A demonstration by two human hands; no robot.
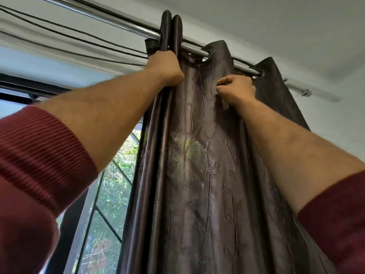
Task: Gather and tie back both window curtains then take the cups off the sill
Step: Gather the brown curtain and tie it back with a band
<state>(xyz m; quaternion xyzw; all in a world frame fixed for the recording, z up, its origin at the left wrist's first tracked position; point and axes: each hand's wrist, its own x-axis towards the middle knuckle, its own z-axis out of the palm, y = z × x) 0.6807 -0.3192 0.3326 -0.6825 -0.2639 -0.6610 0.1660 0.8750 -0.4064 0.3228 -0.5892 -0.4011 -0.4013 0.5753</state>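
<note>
From the head view, you are looking up at a chrome curtain rod (pixel 126 24) that runs from the upper left down toward the right, and everything here sits in relation to it. A dark brown curtain (pixel 199 175) with an embossed stem-and-leaf pattern hangs from the rod by metal eyelets (pixel 261 74).

Your left hand (pixel 165 66) is just below the rod, fingers curled tight around a bunch of gathered folds at the curtain's left edge; two of those folds loop up over the rod right above your knuckles. Your right hand (pixel 236 89) is further along the rod to the right, also just beneath it, pinching the fabric between thumb and curled fingers close beside an eyelet. Between your two hands one pleat of the curtain stands up over the rod, and another rises beyond your right hand.

Both forearms are bare, with red ribbed sleeves (pixel 35 155) pushed back toward the elbows.

Below the rod and left of the curtain, a dark-framed window (pixel 102 204) shows green foliage outside. Several thin black cables (pixel 65 36) run alongside the rod on the wall above the window. The rod's far right end meets a bracket (pixel 305 93) on the pale wall.
</note>
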